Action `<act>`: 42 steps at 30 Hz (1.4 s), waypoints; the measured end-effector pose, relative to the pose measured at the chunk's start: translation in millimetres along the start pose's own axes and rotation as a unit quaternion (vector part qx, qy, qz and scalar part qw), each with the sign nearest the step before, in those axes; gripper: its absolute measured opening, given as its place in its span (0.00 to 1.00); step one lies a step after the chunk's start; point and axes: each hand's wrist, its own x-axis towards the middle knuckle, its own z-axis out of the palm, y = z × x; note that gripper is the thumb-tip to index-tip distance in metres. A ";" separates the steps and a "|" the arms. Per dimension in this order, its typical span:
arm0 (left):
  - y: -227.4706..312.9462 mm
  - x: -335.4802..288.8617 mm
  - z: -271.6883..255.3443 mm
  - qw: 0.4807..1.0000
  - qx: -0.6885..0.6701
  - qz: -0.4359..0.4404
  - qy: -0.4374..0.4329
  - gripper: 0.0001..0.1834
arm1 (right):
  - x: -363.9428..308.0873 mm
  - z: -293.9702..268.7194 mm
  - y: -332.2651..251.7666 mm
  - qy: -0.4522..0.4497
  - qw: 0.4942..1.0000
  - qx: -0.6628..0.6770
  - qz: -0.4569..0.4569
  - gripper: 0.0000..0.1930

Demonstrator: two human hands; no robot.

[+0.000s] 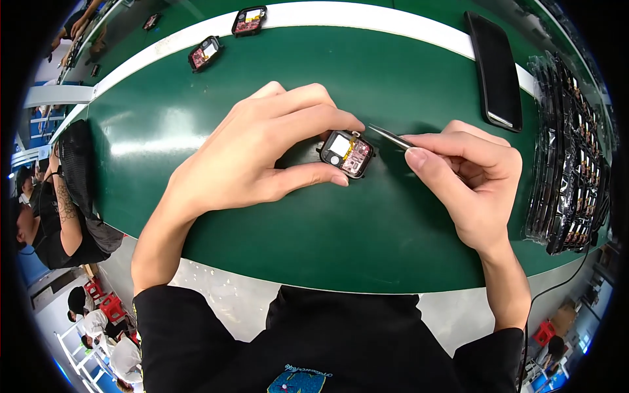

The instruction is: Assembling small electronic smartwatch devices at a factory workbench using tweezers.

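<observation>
On the green table, a small black device housing (348,154) lies with its inside facing up. A red circuit board, a white block, a yellow strip and a round dark part show in it. My left hand (262,144) grips its left side, thumb at the lower edge and index finger at the upper corner. Metal tweezers (391,137) are pinched between the thumb and fingers of my right hand (472,173). Their fine tips point up and left, just beyond the housing's upper right corner, and look apart from it.
Two similar housings (205,54) (249,21) sit at the far left, by a white strip (314,14). A black phone-like slab (495,72) lies far right. Stacked plastic trays of parts (567,157) stand at the right edge. Other people sit beyond the table's left end.
</observation>
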 end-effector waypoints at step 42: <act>-1.9 8.0 6.9 0.998 -0.027 -0.037 0.041 0.31 | 1.8 6.0 12.9 0.009 0.941 -0.232 -0.246 0.12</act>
